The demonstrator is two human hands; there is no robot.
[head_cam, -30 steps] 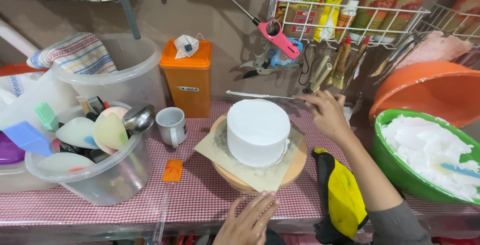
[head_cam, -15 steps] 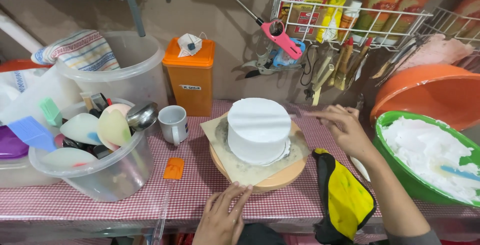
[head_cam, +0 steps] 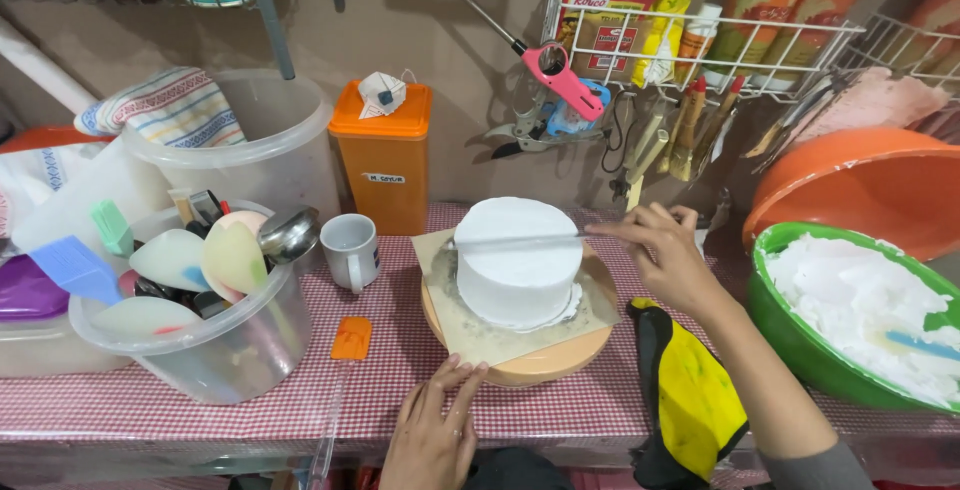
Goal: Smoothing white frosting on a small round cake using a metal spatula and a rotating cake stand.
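Two hands worked | right hand (head_cam: 668,255) fingers gripped spatula (head_cam: 520,241) flat across white cake (head_cam: 517,258) top | left hand (head_cam: 432,430) fingers spread loose, touching turntable (head_cam: 530,365) edge on desk (head_cam: 300,400)

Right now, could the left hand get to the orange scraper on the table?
Probably yes. The left hand rests on the turntable rim at the table's near edge, and the orange scraper lies just to its left on bare checked cloth, with nothing between them.
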